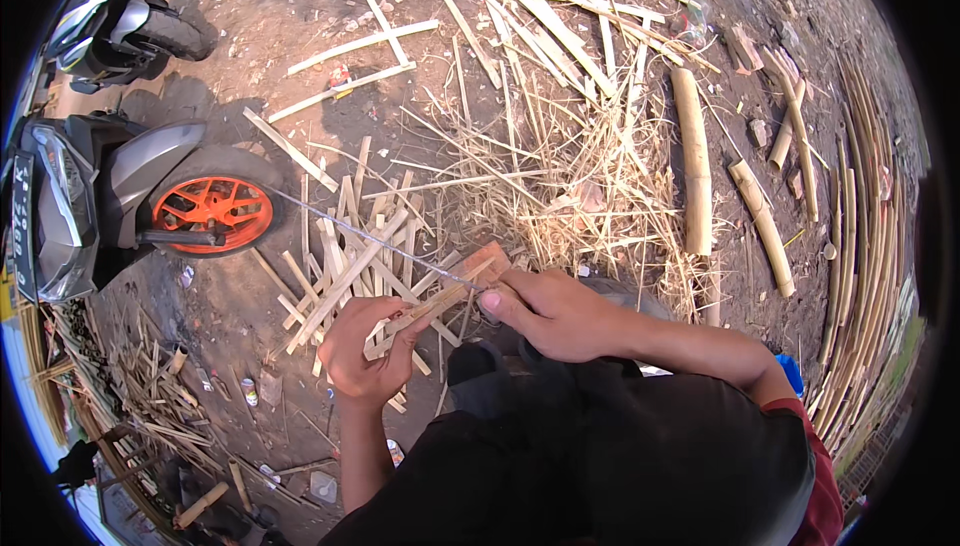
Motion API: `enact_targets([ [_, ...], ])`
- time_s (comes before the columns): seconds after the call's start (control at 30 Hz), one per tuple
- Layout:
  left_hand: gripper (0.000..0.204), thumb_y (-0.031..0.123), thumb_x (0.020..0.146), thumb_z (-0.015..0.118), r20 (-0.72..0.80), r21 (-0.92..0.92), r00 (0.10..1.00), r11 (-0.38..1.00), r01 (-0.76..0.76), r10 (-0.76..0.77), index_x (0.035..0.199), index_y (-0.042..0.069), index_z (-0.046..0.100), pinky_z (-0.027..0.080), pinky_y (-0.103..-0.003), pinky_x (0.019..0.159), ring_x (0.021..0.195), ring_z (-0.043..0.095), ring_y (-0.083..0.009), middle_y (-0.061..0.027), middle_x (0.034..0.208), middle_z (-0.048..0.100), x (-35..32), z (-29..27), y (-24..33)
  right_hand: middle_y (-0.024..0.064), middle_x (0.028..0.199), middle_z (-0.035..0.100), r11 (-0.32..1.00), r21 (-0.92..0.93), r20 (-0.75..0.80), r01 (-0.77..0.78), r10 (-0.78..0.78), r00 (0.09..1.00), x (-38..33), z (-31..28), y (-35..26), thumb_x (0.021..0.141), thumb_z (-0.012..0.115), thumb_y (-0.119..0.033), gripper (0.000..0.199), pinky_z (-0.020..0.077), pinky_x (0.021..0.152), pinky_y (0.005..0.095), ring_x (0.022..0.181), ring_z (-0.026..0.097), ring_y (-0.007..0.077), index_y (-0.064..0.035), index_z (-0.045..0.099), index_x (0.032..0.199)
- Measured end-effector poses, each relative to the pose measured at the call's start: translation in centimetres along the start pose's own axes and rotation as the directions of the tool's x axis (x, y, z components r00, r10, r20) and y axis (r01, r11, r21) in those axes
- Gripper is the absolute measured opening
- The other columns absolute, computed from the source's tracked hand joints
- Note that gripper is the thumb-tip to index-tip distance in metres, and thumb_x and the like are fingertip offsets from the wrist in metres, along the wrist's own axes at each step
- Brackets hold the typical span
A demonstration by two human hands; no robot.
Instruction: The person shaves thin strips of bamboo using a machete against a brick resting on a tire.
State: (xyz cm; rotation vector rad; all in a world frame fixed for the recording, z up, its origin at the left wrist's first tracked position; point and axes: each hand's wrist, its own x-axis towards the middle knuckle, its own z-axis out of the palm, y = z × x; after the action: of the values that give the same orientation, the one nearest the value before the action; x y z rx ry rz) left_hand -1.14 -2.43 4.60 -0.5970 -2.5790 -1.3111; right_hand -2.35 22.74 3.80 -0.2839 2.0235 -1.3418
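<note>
My left hand (362,351) is closed around one end of split bamboo strips (436,306), which slant up and to the right. Close by, my right hand (560,314) is bent with its thumb laid against a thin grey cord-like strand (375,236). That strand crosses over the strips and stretches left toward a wheel; whether it is rope or stiff rod, I cannot tell. Beyond my right fingers sits a reddish block (487,260), touching the strips' far end. My right palm is hidden.
Loose bamboo slats (350,271) and a heap of shavings (590,196) cover the ground ahead. A motorbike with an orange-rimmed wheel (215,211) stands left, another motorbike (115,26) behind it. Thick bamboo poles (692,161) lie right, long poles (860,246) farther right.
</note>
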Motion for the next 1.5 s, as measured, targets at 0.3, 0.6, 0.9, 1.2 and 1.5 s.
enact_targets([
  [0.3,0.033,-0.011,0.069,0.079,-0.030,0.228,0.995,0.970,-0.083,0.092,0.096,0.002,0.065,0.056,-0.033,0.068,0.079,0.068,-0.0257,-0.0145,0.095,0.067,-0.3,-1.3,1.6,0.0240,0.068,0.059,0.998,0.058,0.062,-0.002,-0.002,0.998,-0.9,1.0,1.7,0.106,0.038,-0.040,0.051,0.0476,0.069,0.0514,0.068,0.061,0.0440,0.0040,0.058,0.089],
  [0.6,0.026,-0.011,0.068,0.076,-0.025,0.245,0.988,0.959,-0.145,0.155,0.087,0.006,0.071,0.045,-0.031,0.062,0.070,0.057,-0.0226,-0.0059,0.087,0.070,1.0,-1.0,1.9,0.0257,0.068,0.059,0.998,-0.058,0.079,-0.034,0.039,0.996,-0.7,1.3,2.1,0.107,0.038,-0.035,0.048,0.0483,0.071,0.0521,0.070,0.060,0.0466,0.0032,0.058,0.086],
  [0.9,0.029,-0.005,0.066,0.077,-0.026,0.257,0.994,0.962,-0.093,0.103,0.090,0.012,0.075,0.040,-0.033,0.069,0.079,0.050,-0.0220,0.0007,0.093,0.072,1.9,0.2,2.1,0.0261,0.064,0.059,0.999,-0.043,-0.041,-0.004,0.002,0.999,-0.7,1.4,3.7,0.105,0.041,-0.039,0.050,0.0477,0.068,0.0542,0.064,0.060,0.0467,0.0030,0.060,0.085],
  [1.2,0.032,0.020,0.092,0.049,-0.023,0.485,0.977,0.857,-0.175,0.212,0.113,0.003,0.066,0.041,-0.045,0.096,0.106,0.056,-0.0321,-0.0184,0.119,0.063,9.1,-2.1,-1.4,0.0272,0.066,0.061,0.999,-0.044,0.032,-0.027,0.029,0.999,-0.3,0.4,2.5,0.105,0.041,-0.041,0.054,0.0480,0.069,0.0540,0.067,0.062,0.0465,0.0047,0.064,0.085],
  [1.5,0.041,0.030,0.092,0.048,-0.469,-0.625,0.874,0.747,-0.227,-0.126,0.120,0.001,0.053,0.039,-0.044,0.100,0.113,0.053,-0.0300,-0.0177,0.126,0.054,5.8,-5.4,-2.0,0.0268,0.064,0.059,0.991,-0.131,-0.151,0.017,-0.037,0.988,0.4,1.0,2.4,0.104,0.043,-0.036,0.049,0.0482,0.066,0.0531,0.064,0.061,0.0450,0.0015,0.062,0.079],
])
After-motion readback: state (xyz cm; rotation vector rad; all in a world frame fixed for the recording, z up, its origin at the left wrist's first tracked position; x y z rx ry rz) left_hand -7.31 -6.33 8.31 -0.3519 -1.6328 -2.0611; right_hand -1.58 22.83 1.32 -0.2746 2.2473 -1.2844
